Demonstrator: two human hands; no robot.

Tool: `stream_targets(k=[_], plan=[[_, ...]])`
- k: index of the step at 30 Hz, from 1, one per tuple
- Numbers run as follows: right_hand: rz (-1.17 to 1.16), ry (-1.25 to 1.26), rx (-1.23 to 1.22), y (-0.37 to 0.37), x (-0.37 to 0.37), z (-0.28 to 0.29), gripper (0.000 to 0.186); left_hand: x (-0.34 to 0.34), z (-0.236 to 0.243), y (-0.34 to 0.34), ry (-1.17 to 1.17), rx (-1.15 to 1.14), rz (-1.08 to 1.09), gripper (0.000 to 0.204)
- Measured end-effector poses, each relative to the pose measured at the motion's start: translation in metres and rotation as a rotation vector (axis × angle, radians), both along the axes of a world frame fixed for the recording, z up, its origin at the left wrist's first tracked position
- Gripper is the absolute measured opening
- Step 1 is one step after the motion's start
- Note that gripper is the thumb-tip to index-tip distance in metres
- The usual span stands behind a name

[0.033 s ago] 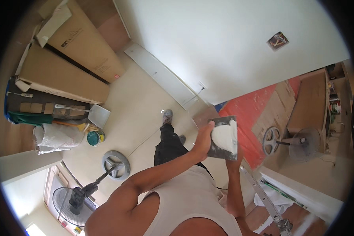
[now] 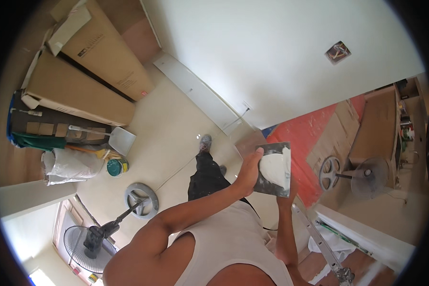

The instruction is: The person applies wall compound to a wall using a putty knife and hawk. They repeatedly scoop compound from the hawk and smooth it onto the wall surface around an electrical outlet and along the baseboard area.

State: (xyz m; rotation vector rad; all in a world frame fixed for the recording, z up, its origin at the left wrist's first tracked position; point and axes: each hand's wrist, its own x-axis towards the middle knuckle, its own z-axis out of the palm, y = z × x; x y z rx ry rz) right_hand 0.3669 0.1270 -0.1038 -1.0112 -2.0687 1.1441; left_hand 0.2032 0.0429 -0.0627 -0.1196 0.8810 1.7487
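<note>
My left hand [image 2: 248,172] is closed on the left edge of a dark flat metal plate [image 2: 267,186], its thumb lying on the top face. A smooth mound of white paste [image 2: 272,168] sits on the plate, with more smeared along the right edge. My right hand [image 2: 287,198] is at the plate's lower right, mostly hidden behind it, so I cannot tell how its fingers are set. The plate is held out in front of my white top, above my dark trousers.
Large cardboard boxes [image 2: 81,88], a dustpan [image 2: 121,140] and a green tub [image 2: 115,167] lie at left. Standing fans [image 2: 88,243] flank me. A white wall [image 2: 276,57] with an open socket box [image 2: 337,51] is ahead. Red sheeting [image 2: 295,138] and an aluminium ladder [image 2: 319,238] are at right.
The plate and my hands appear very slightly farther right and lower. The surroundings have shifted slightly in the same direction. My grip looks the same.
</note>
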Motion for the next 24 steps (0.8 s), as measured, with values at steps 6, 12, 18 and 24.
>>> stream_targets(k=[6, 12, 18, 24], plan=[[0.122, 1.070, -1.553, 0.012, -0.005, 0.021, 0.044, -0.041, 0.002, -0.004, -0.111, 0.086, 0.068, 0.048], [-0.112, 0.886, -1.527, 0.005, -0.062, 0.002, 0.032, -0.073, 0.023, -0.008, 0.088, 0.113, 0.068, 0.048], [0.003, 0.674, -0.868, -0.009, -0.155, 0.092, 0.054, -0.168, 0.042, -0.044, 0.207, 0.294, 0.534, 0.051], [0.088, 0.400, -0.622, -0.028, -0.257, 0.104, 0.067, -0.227, 0.075, -0.048, 0.398, 0.365, 0.588, 0.055]])
